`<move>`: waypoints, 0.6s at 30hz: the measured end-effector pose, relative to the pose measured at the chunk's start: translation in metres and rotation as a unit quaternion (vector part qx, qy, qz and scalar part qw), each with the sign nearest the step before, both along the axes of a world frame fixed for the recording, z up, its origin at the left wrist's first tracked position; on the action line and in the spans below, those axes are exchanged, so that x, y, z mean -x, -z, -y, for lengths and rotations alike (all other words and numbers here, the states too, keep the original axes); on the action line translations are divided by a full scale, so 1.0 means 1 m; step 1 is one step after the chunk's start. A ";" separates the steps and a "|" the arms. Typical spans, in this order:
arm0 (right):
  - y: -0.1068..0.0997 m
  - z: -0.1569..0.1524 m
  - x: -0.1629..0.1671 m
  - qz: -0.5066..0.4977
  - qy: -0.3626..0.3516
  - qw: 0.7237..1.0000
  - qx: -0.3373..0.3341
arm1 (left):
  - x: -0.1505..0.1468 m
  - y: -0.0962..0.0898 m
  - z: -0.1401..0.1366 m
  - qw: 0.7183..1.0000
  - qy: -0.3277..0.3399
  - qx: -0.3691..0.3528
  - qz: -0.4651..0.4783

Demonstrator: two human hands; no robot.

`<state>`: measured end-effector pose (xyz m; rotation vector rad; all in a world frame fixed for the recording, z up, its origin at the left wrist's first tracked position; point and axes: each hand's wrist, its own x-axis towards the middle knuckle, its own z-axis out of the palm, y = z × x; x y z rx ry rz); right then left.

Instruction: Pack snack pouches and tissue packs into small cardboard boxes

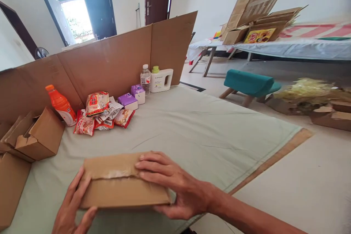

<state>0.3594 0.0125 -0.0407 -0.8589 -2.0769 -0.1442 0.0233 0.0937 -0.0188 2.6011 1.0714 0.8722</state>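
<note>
Your box (126, 193) is plain brown cardboard, longer than wide, its top crossed by a slightly ragged seam — a pale, shiny patch (117, 174) sits mid-seam. It's over the near side of the cloth-covered surface (208, 128), your left hand (70, 204) holding one end, your right hand (175, 182) the other.

Held box (126, 192) matt cardboard with shiny seam patch (117, 174), cloth (192, 128) under box wrinkled and matt, snack packets (97, 104) beyond box glossy plastic film, orange bottle (63, 106) beyond box smooth plastic, water bottle (145, 80) and jug (158, 83) farther past box clear and white plastic, cartons (44, 135) left of box matt cardboard.
</note>
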 end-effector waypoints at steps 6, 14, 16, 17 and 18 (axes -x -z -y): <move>0.021 0.034 -0.143 0.029 0.335 0.942 -0.011 | -0.081 0.028 -0.036 0.997 0.051 0.046 -0.036; 0.015 -0.025 -0.296 -0.044 0.611 0.786 0.083 | -0.057 0.123 -0.072 0.990 0.005 -0.085 -0.111; 0.010 -0.046 -0.313 -0.047 0.616 0.780 0.097 | -0.051 0.131 -0.072 0.985 0.006 -0.137 -0.105; 0.008 -0.055 -0.319 -0.047 0.616 0.780 0.103 | -0.050 0.132 -0.072 0.982 0.008 -0.156 -0.107; 0.006 -0.063 -0.323 -0.046 0.614 0.780 0.108 | -0.048 0.131 -0.072 0.979 0.012 -0.170 -0.111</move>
